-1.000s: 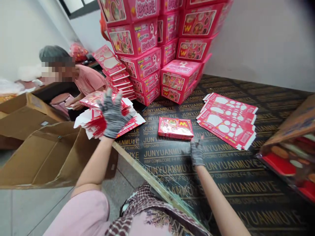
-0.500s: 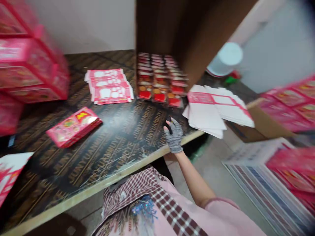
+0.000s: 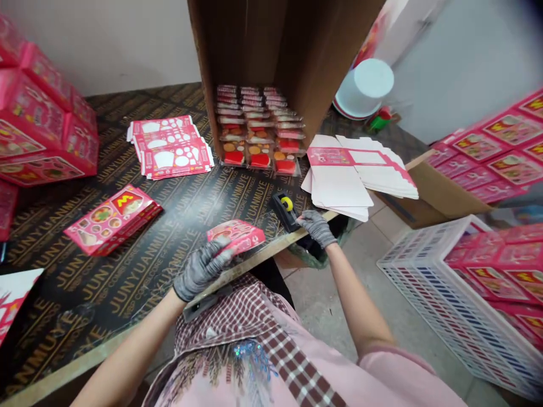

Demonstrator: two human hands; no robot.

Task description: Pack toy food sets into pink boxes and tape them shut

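My left hand (image 3: 203,268), in a grey fingerless glove, holds a small pink box (image 3: 236,235) near the table's front edge. To its right, my right hand (image 3: 318,227), gloved the same way, has its fingers closed at the near end of a black tape dispenser (image 3: 285,211) with a yellow core. Another pink box (image 3: 113,220) lies flat on the dark table (image 3: 186,198) at the left. Behind the hands, rows of small clear packets (image 3: 258,135) with red and orange contents stand inside a tall brown carton (image 3: 263,45).
Flat pink cut-out cards (image 3: 172,147) lie behind the boxes. White-and-pink flat cartons (image 3: 343,175) are fanned at the right edge. Pink boxes (image 3: 42,118) are stacked at far left. A white crate (image 3: 449,299) of pink boxes stands at right, near a white tub (image 3: 367,87).
My left hand has come into view with a small pink box. The tape dispenser now shows beside my right hand, which has gone from spread fingers to closed ones.
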